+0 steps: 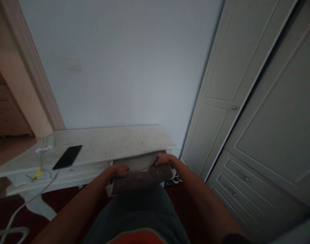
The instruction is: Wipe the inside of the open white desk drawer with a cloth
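A white drawer (109, 189) is pulled out of the white console table (104, 139), close against my body. Across its front lies a dark brown piece of cloth (142, 181) with a small pale pattern on its far edge. My left hand (121, 170) is closed on the cloth's left far corner. At the right far edge, my right hand (163, 159) pinches the same cloth, its fingertips partly hidden. The drawer's pale inside shows between the hands.
A black phone (67, 157) lies on the table's left part, near a white power strip (45, 144) with a cable (38, 195) hanging down. Shoes (173, 180) stand on the floor under the right end. A wardrobe (221, 112) rises at the right; a wall is behind.
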Motion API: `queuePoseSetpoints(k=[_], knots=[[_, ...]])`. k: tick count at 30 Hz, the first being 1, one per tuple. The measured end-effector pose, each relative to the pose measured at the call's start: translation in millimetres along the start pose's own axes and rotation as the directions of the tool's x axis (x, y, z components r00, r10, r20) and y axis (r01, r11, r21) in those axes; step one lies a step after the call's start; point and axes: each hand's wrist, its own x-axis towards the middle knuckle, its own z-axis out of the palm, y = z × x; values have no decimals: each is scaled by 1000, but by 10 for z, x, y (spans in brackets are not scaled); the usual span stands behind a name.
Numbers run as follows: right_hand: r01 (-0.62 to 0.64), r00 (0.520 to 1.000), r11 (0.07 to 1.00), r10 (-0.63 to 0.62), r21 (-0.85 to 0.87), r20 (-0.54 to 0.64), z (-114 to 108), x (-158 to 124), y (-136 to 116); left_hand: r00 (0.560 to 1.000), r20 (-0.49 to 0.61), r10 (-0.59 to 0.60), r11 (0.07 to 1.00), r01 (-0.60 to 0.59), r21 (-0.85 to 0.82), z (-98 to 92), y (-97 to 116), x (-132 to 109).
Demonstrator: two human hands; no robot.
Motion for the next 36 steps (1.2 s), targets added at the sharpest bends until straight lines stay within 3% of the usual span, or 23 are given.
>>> queuePoseSetpoints(k=[4, 7, 9, 11, 13, 15, 17, 19, 20, 21, 22, 23, 24, 26, 29, 31, 32, 33, 35, 36], knots=[[189, 980, 973, -178, 135, -89, -239, -309, -18, 998, -57, 31, 1000, -31, 5, -101, 34, -144], [451, 890, 870, -424, 200, -167, -425, -625, -220, 980, -169, 104, 994, -100, 32, -252, 147, -277], [573, 819, 796, -545, 196, -180, -542, -826, -457, 947, -247, 206, 978, -210, 9, -365, 309, -369], [653, 757, 732, -635, 193, -152, -667, -985, -717, 892, -272, 362, 900, -410, -148, -454, 525, -458], [709, 704, 678, -698, 195, -133, -806, -1081, -913, 835, -294, 464, 745, -548, -381, -493, 743, -544], [723, 691, 662, -693, 197, -206, -926, -1112, -979, 834, -349, 428, 627, -552, -549, -476, 908, -630], [674, 728, 697, -569, 246, -383, -953, -1089, -896, 845, -440, 304, 546, -533, -647, -418, 996, -719], [572, 798, 696, -348, 435, -492, -793, -1038, -710, 840, -516, 165, 425, -533, -732, -336, 1015, -812], [504, 848, 652, -248, 567, -469, -627, -1008, -606, 840, -535, 89, 356, -528, -771, -290, 1007, -859], [422, 903, 563, -189, 711, -387, -407, -977, -507, 847, -532, 12, 292, -512, -808, -241, 992, -906], [316, 947, 470, -207, 824, -245, -146, -944, -424, 862, -503, -61, 240, -477, -846, -186, 971, -951], [236, 958, 393, -249, 889, -144, 138, -911, -362, 883, -452, -122, 199, -425, -883, -123, 948, -996], [202, 960, 331, -255, 922, -119, 423, -876, -324, 906, -389, -169, 163, -363, -917, -51, 922, -1038], [210, 969, 238, -183, 948, -169, 910, -808, -319, 948, -261, -182, 74, -251, -965, 121, 868, -1115], [212, 977, 206, -79, 955, -200, 1247, -729, -433, 981, -185, -66, -48, -188, -981, 392, 764, -1196], [225, 974, 208, -34, 952, -222, 1216, -718, -519, 965, -258, -52, 9, -257, -966, 519, 659, -1225], [270, 962, 220, -19, 937, -273, 1154, -732, -551, 939, -332, -90, 99, -323, -941, 553, 595, -1235], [339, 939, 252, -24, 907, -344, 1076, -759, -575, 887, -441, -136, 226, -406, -886, 565, 527, -1245], [503, 860, 352, -116, 789, -497, 917, -845, -605, 720, -671, -178, 482, -531, -697, 532, 401, -1273], [570, 817, 401, -186, 718, -545, 849, -892, -616, 639, -752, -161, 567, -564, -600, 492, 355, -1292]])
